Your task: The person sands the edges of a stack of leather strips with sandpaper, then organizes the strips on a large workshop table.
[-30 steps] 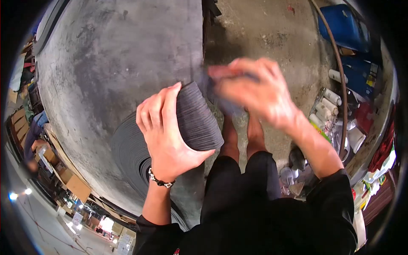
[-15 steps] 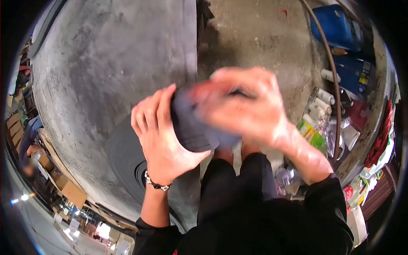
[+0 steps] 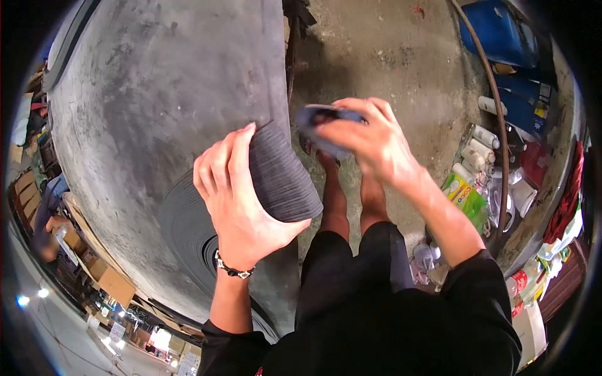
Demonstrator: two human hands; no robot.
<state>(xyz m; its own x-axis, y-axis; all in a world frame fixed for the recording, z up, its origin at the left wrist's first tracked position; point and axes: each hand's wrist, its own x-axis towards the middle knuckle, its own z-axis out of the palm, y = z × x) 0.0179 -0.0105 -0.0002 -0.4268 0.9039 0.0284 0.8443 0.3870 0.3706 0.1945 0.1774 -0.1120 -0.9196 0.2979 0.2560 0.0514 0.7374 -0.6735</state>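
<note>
My left hand [image 3: 235, 194] is wrapped round a thick stack of dark grey strips [image 3: 282, 175] at the table's edge, with its layered side facing right. Under and left of that hand lies a large coil of dark grey strip [image 3: 188, 229]. My right hand [image 3: 370, 138] is closed round a dark, flat object [image 3: 313, 122], blurred by motion, to the right of the stack and apart from it. What exactly this object is I cannot make out.
The grey table [image 3: 188, 75] fills the left side. On the floor at right are a blue container [image 3: 498, 31], a brown hose [image 3: 492, 94], white bottles [image 3: 483, 138] and a green packet [image 3: 464, 197]. A person [image 3: 50, 216] is at far left.
My right hand has moved off the stack, up and slightly right, with the dark object. The stack's layered face now shows fully. My left hand has stayed nearly in place.
</note>
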